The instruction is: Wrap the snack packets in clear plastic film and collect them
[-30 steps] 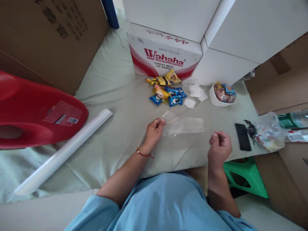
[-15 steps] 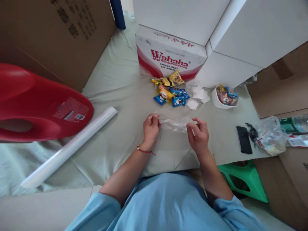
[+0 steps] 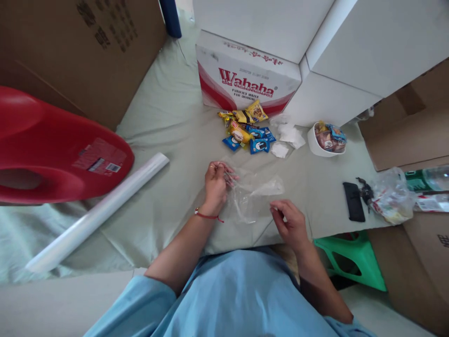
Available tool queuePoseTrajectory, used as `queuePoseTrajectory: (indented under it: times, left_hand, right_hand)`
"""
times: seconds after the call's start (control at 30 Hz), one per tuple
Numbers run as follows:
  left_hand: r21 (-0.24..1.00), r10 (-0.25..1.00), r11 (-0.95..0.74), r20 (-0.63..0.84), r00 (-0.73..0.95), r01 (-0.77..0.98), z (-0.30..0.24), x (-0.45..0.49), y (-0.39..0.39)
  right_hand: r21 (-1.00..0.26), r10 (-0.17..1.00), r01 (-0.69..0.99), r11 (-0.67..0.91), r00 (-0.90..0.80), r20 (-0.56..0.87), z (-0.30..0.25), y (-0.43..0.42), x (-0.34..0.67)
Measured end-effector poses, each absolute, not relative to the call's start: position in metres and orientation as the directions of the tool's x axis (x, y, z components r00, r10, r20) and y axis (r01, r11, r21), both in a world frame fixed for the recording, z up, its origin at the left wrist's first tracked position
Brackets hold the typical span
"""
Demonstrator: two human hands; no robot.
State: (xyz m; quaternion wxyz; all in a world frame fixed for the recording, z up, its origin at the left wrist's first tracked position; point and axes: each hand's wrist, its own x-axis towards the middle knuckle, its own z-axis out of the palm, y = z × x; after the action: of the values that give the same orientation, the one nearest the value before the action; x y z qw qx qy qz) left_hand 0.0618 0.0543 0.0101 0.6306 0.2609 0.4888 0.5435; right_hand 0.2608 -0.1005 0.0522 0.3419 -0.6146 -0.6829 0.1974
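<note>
A clear plastic bag is stretched between my two hands above the pale green cloth. My left hand, with a red thread at the wrist, is closed and pinches the bag's upper left edge. My right hand is closed too and pinches its lower right edge, nearer my body. The bag looks empty and hangs slack in the middle. A pile of small snack packets, blue and yellow, lies just beyond the bag.
A white bowl of wrapped snacks, white tissues, a Wahaha carton, a plastic film roll, a red plastic stool, a black phone with keys, a crumpled bag, a green stool, cardboard boxes.
My right hand came in from the right, took hold of the bag, then drew its edge down toward my body. The bag has spread open between the hands.
</note>
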Motion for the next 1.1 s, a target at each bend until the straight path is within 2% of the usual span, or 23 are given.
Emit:
queuePoseTrajectory:
  times: [0.1,0.2,0.3,0.37,0.5,0.73,0.9,1.03,1.1]
  left_hand:
    - [0.887,0.95,0.25,-0.303,-0.08,-0.389,0.007,0.063,0.054]
    - [0.947,0.968,0.146,-0.196,-0.154,-0.286,0.003,0.061,0.055]
    - [0.991,0.977,0.038,-0.064,-0.203,-0.128,0.003,0.056,0.054]
    - [0.997,0.972,0.011,-0.027,-0.232,-0.073,0.004,0.053,0.055]
    - [0.997,0.954,0.044,-0.058,-0.293,-0.056,0.002,0.049,0.059]
    - [0.987,0.911,0.103,-0.143,-0.386,-0.124,-0.006,0.047,0.07]
    - [0.954,0.947,0.156,-0.218,-0.234,-0.255,0.003,0.058,0.061]
    - [0.953,0.965,0.21,-0.238,-0.109,-0.219,-0.001,0.056,0.059]
    - [0.973,0.963,0.205,-0.22,-0.155,-0.108,-0.002,0.046,0.061]
  right_hand:
    - [-0.548,0.975,0.818,0.173,-0.062,0.215,0.04,-0.071,0.271]
    - [-0.491,0.977,0.856,0.161,-0.067,0.202,0.025,-0.05,0.276]
    - [-0.507,0.945,0.844,0.178,-0.002,0.328,0.027,-0.045,0.282]
    - [-0.516,0.906,0.831,0.206,0.037,0.422,0.037,-0.049,0.287]
    - [-0.471,0.841,0.845,0.253,0.048,0.539,0.051,-0.064,0.3]
    - [-0.416,0.881,0.893,0.174,0.047,0.47,0.017,-0.094,0.315]
    - [-0.403,0.895,0.909,0.108,0.088,0.438,0.002,-0.102,0.309]
    - [-0.398,0.9,0.904,0.157,0.036,0.435,0.004,-0.101,0.306]
    - [-0.395,0.897,0.894,0.211,-0.016,0.443,0.006,-0.102,0.309]
